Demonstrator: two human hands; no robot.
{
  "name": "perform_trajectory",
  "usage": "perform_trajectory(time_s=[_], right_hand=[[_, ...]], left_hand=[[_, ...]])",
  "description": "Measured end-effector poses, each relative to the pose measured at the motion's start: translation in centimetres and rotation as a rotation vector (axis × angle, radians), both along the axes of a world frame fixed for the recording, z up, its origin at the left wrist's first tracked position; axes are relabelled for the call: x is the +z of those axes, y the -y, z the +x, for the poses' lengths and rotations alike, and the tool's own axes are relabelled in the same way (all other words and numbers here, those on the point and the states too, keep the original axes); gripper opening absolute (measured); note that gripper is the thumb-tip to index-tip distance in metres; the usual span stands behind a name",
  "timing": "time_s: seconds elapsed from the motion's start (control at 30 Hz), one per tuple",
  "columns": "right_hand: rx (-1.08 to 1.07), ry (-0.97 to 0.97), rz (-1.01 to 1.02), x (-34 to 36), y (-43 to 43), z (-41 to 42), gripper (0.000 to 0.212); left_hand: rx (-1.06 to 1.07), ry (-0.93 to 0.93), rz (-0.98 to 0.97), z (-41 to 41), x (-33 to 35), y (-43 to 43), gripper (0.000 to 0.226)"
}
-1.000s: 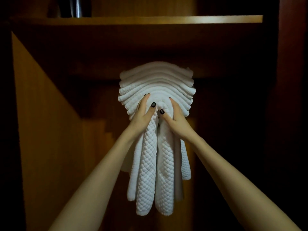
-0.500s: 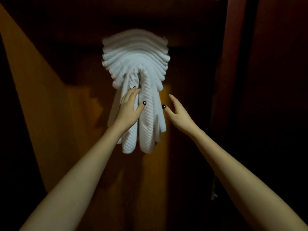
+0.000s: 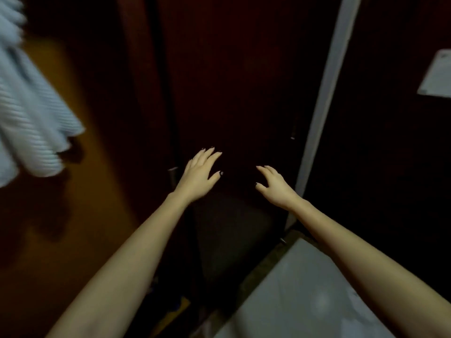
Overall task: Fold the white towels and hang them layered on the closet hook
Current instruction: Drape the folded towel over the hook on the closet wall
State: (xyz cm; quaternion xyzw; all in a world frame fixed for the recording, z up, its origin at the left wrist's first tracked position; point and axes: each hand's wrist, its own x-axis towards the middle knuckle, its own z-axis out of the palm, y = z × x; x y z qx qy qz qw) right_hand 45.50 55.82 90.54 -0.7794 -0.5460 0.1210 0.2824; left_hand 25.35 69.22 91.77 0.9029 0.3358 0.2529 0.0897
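Note:
The white towels hang in a layered bunch at the far left edge of the head view, blurred by motion and partly cut off; the hook is hidden. My left hand is held out in front of a dark wooden panel with fingers straight, holding nothing. My right hand is beside it to the right, fingers loosely spread, also holding nothing. Both hands are well to the right of the towels and touch nothing.
The closet's orange-brown wooden wall lies behind the towels. A dark door panel fills the middle, with a pale vertical frame strip to its right. A white surface sits at the lower right, and a pale sign at the right edge.
Both hands let go of the towels and drew away to the right. My view swung right and down, so the towels slid to the left edge.

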Motion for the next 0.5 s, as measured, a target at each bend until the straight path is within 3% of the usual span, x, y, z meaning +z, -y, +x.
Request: perform_trajectory(time_s=[0.3,0.5], right_hand=[[-0.334,0.017,-0.235,-5.1,14.8,20.7,0.062],[-0.545,-0.043,-0.329,-10.6,23.2,28.3,0.063]], left_hand=[[-0.415,-0.154,-0.121,27.8,-5.8,8.2,0.059],[-0.644,-0.265,-0.176,40.6,-11.6,14.9,0.059]])
